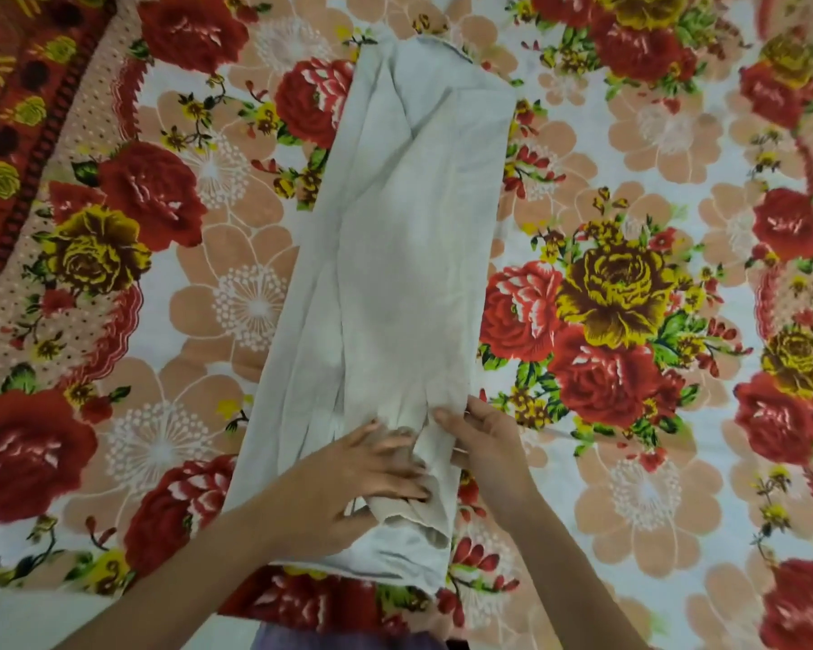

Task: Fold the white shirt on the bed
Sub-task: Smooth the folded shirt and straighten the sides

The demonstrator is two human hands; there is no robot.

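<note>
Reaching in from the near edge of the bed point(653, 485), two bare forearms meet over the closest end of the white shirt point(395, 255). The left hand point(348, 480) lies flat on the cloth with its fingers spread and nearly straight, pressing down on the bunched folds there; it grips nothing. Just beside it, the right hand point(484, 445) has hold of the shirt's right edge, thumb on top of the fabric and fingers curled beneath, pinching a fold. A raised crease of cloth stands between the two hands. The shirt is folded lengthwise into a long narrow strip lying on the bed, running from the hands toward the far side and leaning slightly to the right. Its near end is rumpled and layered; its far end is wider and smoother. Under and around it spreads a floral bedcover point(630, 147) of red and yellow roses on a pale ground.
</note>
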